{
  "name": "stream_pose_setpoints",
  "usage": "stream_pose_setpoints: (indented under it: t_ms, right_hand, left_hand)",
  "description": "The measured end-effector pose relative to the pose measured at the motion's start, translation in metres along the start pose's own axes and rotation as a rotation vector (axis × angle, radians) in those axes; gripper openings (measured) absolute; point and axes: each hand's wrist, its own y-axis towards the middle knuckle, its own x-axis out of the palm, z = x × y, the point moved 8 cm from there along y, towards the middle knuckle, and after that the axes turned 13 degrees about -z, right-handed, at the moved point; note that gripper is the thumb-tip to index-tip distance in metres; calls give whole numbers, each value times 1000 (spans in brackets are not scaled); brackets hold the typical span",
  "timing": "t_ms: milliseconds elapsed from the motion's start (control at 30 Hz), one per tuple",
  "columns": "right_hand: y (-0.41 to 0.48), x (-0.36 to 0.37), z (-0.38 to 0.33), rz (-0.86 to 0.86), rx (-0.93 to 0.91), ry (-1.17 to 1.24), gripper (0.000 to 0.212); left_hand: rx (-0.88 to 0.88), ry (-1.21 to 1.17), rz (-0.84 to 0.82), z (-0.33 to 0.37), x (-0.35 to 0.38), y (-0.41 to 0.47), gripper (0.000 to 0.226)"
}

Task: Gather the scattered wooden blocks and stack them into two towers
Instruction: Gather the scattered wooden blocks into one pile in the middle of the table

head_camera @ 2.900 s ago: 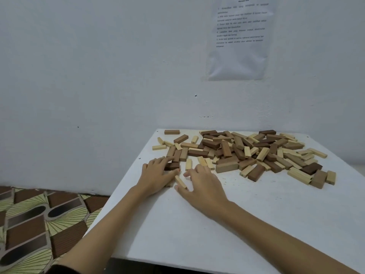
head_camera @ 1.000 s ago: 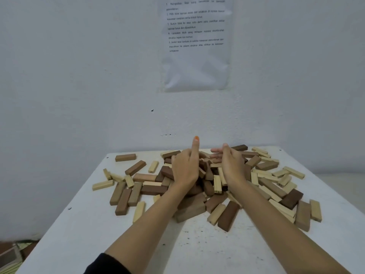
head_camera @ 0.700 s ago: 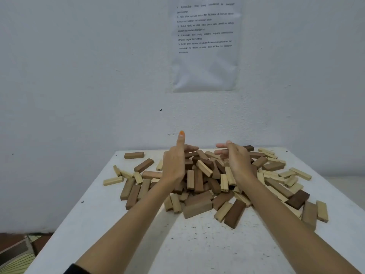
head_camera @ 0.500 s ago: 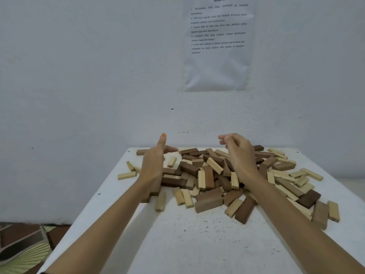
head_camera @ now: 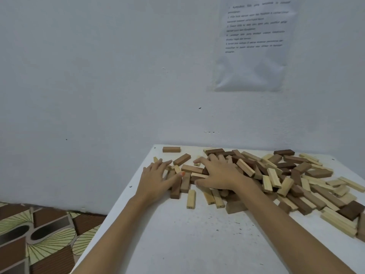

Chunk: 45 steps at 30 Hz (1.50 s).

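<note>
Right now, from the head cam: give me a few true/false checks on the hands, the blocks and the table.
1. The left hand and right hand both rest, fingers spread, on blocks at the heap's left side. True.
2. Two towers stand on the table. False: no tower is built; the blocks lie flat in a loose heap.
3. One brown block lies apart near the table's far left corner. True.
4. The left hand holds a block lifted clear of the table. False: it lies flat on blocks and lifts nothing.
5. A printed sheet hangs on the wall behind the table. True.
</note>
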Motion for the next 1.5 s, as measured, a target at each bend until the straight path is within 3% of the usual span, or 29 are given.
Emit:
stream_pose_setpoints:
  t_ms: [167,267,633,800,933,1100,1267,1433,1500]
  right_hand:
    - [15,7,4,-131,-28,-6,69]
    - [21,9,4,-168,-40,16,70]
    - [32,-1,8,-58,-30,125,63]
    - [32,-1,14,-46,-21,157,64]
    - [30,-6,15,-7,-49,215,59]
    - [25,-19,17,18,-120,325,49]
    - [6,-43,14,84,-196,470,49]
    - [-24,-76,42,192,-150,463,50]
    - [-35,-76,63,209,-95,449,50]
  left_hand:
    - [-52,199,-108,2,13,2,101]
    - [-36,270,-64,9,13,2,101]
    - [-43,245,137,26,15,0,60]
    - [-67,174,147,24,12,1,72]
    - [-1,181,176,30,13,-2,66]
    - [-59,336,111,26,22,2,93]
    - [-1,230,81,32,25,7,57]
    - [38,255,33,38,26,11,50]
    - [87,221,74,44,24,12,57]
